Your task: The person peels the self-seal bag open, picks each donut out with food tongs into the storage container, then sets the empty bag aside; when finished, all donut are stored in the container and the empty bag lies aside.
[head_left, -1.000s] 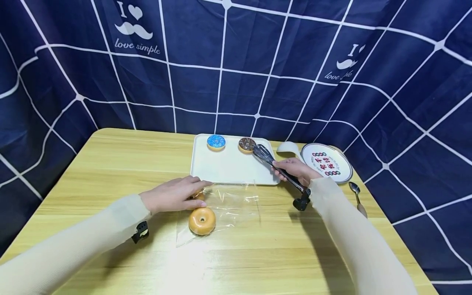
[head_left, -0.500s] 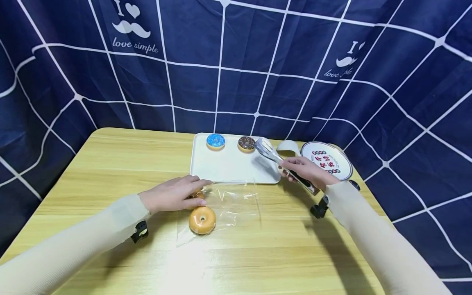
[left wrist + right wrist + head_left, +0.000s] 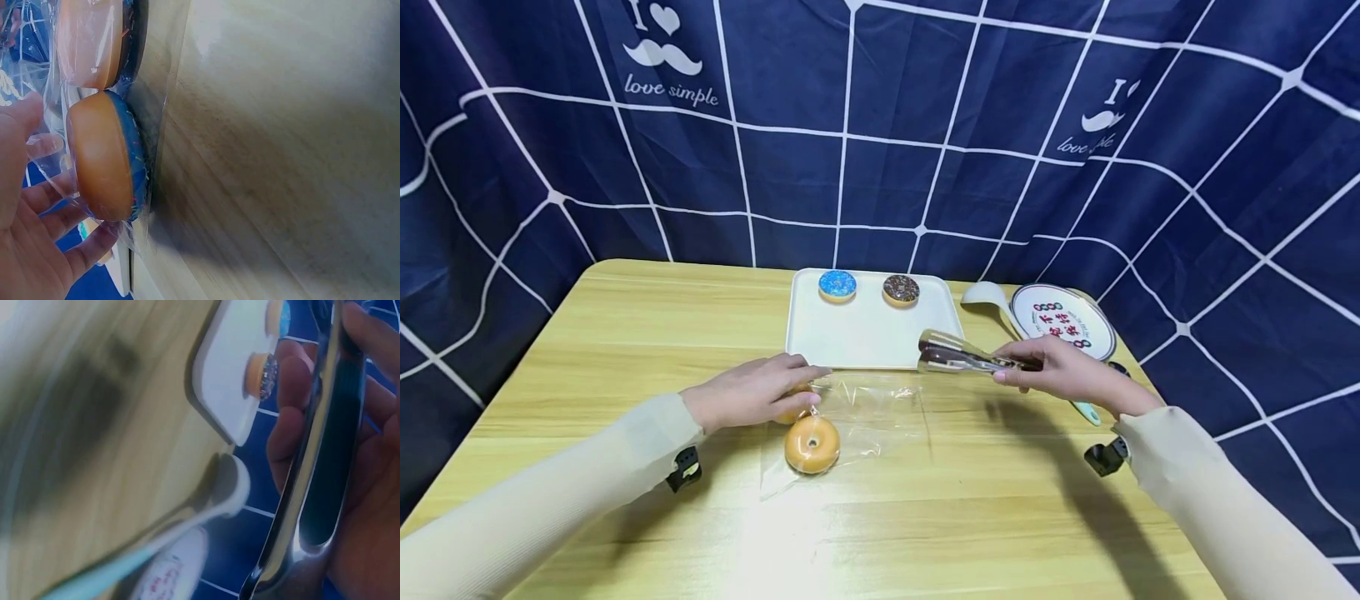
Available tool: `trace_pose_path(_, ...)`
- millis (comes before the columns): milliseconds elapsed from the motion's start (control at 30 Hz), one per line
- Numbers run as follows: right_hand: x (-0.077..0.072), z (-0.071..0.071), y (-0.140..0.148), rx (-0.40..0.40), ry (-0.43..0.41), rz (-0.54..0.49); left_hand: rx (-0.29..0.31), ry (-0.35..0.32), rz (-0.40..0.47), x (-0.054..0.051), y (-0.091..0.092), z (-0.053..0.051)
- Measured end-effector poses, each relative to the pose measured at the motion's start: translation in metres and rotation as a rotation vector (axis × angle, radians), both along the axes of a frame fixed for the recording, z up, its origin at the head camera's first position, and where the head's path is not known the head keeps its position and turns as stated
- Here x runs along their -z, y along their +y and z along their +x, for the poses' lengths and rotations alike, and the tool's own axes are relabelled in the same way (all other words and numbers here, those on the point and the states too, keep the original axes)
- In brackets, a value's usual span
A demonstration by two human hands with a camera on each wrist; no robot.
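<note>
My right hand (image 3: 1052, 367) holds metal food tongs (image 3: 958, 354) by their handles; their head hovers at the near right corner of the white tray (image 3: 850, 342), with no doughnut between the ends. On the tray sit a blue-iced doughnut (image 3: 837, 285) and a chocolate-iced doughnut (image 3: 901, 290). My left hand (image 3: 752, 392) rests on a clear plastic bag (image 3: 880, 417), fingers spread and extended. Inside it lie two doughnuts, plain sides up. The left wrist view shows blue icing under the nearer doughnut (image 3: 103, 156) and dark icing on the other doughnut (image 3: 94, 44).
Right of the tray lies a white ladle (image 3: 988, 296) with a pale green handle (image 3: 1086, 412). Beside it is a round white plate (image 3: 1063, 317) with red characters. A dark blue checked curtain (image 3: 790, 125) borders the wooden table (image 3: 662, 325) behind.
My right hand has drawn the tongs away from the chocolate doughnut, toward me and rightward, swinging them flatter. Both tray doughnuts stay put. The left hand and bag are still.
</note>
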State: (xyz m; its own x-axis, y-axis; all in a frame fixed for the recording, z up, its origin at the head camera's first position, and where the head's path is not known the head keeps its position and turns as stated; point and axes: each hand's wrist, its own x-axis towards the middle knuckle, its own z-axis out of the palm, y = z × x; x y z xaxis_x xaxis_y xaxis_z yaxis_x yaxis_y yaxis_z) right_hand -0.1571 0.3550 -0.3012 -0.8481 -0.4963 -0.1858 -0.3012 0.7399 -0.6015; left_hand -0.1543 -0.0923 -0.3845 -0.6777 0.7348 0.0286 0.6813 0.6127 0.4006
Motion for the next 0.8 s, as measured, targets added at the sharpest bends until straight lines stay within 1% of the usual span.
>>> trace_pose_path(133,-0.002,0.004,-0.004,-0.082,0.019,0.014,0.003,0.019,0.009,0.001,0.000,0.000)
trace_pose_path(233,-0.002,0.004,-0.008,-0.136,-0.002,0.013,0.004,0.032,0.014,0.002,0.000,0.000)
trace_pose_path(333,-0.004,0.004,-0.013,-0.171,-0.016,0.040,0.008,0.042,0.022,0.002,0.000,-0.001)
trace_pose_path(433,-0.006,0.005,-0.016,-0.190,-0.005,0.081,0.004,0.037,0.030,0.001,0.000,-0.002)
trace_pose_path(600,-0.007,0.007,-0.019,-0.196,0.012,0.110,-0.006,0.032,0.024,0.000,0.000,-0.001)
trace_pose_path(700,-0.004,0.009,-0.021,-0.213,0.030,0.111,-0.015,0.024,0.024,-0.002,0.000,0.000)
trace_pose_path(800,0.001,0.010,-0.026,-0.243,0.074,0.121,-0.012,0.029,0.032,-0.003,-0.001,0.000)
